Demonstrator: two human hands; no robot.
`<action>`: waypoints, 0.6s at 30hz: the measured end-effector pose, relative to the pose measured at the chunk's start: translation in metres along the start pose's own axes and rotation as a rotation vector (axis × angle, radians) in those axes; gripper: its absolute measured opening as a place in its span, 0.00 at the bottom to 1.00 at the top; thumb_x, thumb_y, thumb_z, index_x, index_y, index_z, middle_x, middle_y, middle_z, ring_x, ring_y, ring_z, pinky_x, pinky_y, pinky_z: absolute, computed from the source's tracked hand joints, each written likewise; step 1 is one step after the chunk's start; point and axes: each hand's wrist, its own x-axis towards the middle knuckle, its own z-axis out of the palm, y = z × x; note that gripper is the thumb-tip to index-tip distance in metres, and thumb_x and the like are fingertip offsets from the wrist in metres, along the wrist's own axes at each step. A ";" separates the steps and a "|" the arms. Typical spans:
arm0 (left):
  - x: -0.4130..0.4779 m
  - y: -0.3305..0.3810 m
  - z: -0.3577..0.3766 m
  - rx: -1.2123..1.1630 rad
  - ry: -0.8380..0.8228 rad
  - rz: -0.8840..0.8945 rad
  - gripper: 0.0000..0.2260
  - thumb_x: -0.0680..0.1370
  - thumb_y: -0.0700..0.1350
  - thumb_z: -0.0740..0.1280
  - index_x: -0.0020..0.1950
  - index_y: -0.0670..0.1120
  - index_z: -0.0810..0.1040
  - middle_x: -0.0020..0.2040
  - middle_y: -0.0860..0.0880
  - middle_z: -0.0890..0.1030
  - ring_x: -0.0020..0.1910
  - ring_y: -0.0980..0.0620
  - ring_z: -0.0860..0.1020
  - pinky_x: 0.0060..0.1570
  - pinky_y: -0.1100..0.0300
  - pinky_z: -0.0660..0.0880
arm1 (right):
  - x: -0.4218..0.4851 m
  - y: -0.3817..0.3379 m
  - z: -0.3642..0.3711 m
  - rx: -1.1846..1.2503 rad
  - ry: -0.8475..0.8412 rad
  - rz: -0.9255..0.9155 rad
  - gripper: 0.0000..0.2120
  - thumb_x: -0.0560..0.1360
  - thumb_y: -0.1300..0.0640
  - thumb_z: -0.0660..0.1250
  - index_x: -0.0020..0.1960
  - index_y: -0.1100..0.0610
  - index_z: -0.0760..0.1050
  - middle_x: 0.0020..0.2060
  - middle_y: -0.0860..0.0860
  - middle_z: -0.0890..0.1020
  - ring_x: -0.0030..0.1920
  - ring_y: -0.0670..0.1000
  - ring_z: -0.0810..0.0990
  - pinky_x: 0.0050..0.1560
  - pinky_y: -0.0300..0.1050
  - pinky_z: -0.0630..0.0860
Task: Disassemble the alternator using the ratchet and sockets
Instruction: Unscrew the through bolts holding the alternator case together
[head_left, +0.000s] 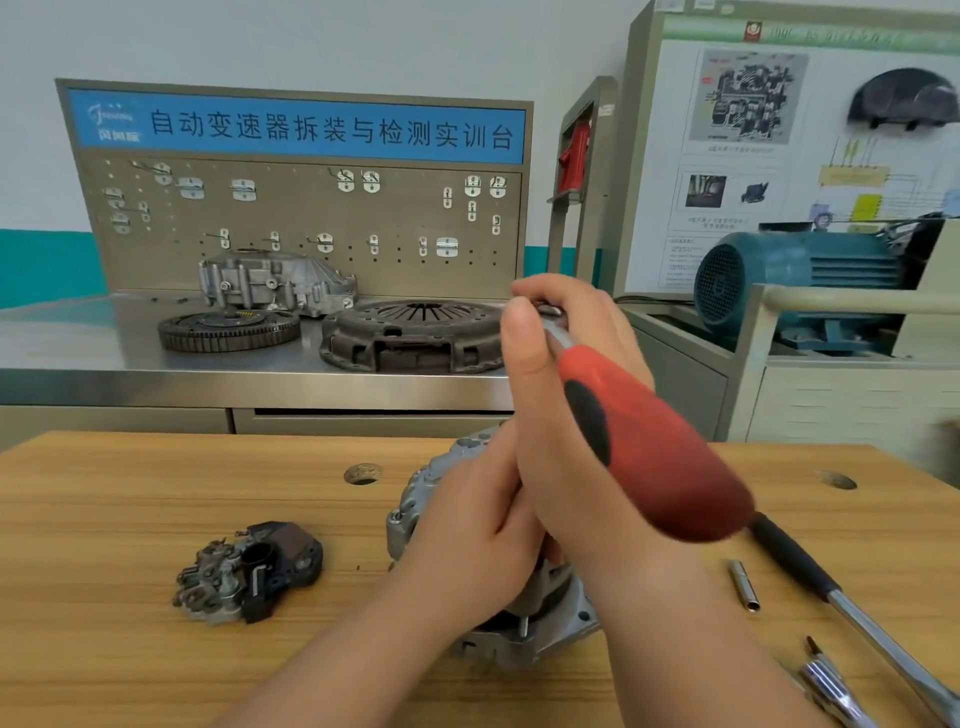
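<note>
Tabletop (156, 499) is carrying the alternator (410, 499) at its middle, directly beneath both hands. Right hand (550, 467) is gripping the red-handled tool (665, 467) near its metal neck, the handle slanting down toward the right. Left hand (467, 519), lower and nearer, is clutching the alternator.

We see left half of wooden table (130, 493) bare, wide passage there. Loose black part (249, 571) lies left of alternator (415, 499); gap between them passable. Our left hand (467, 530), right hand (561, 374) and red-handled tool (649, 441) block alternator from above. Right side crowded: small socket (744, 584), long bar (800, 556), chrome tool (831, 686) close together.
</note>
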 end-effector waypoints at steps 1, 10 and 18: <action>0.000 -0.002 0.000 0.002 -0.005 0.009 0.10 0.72 0.50 0.56 0.45 0.58 0.77 0.34 0.71 0.78 0.33 0.71 0.75 0.32 0.77 0.69 | 0.000 0.001 0.002 0.072 0.017 0.015 0.23 0.74 0.37 0.50 0.57 0.49 0.73 0.49 0.37 0.72 0.51 0.32 0.73 0.50 0.24 0.67; 0.001 0.000 -0.005 -0.023 -0.078 0.092 0.11 0.76 0.53 0.54 0.44 0.69 0.72 0.38 0.55 0.81 0.35 0.60 0.79 0.33 0.68 0.73 | 0.009 -0.002 0.004 0.233 0.077 0.228 0.07 0.77 0.47 0.59 0.48 0.40 0.76 0.41 0.45 0.80 0.48 0.47 0.80 0.55 0.56 0.77; 0.005 0.006 -0.003 -0.063 -0.186 0.056 0.09 0.79 0.58 0.53 0.45 0.69 0.72 0.33 0.64 0.78 0.33 0.60 0.75 0.36 0.58 0.74 | 0.007 0.000 -0.006 0.531 0.175 0.168 0.16 0.76 0.49 0.56 0.38 0.52 0.79 0.34 0.52 0.84 0.29 0.50 0.83 0.26 0.39 0.75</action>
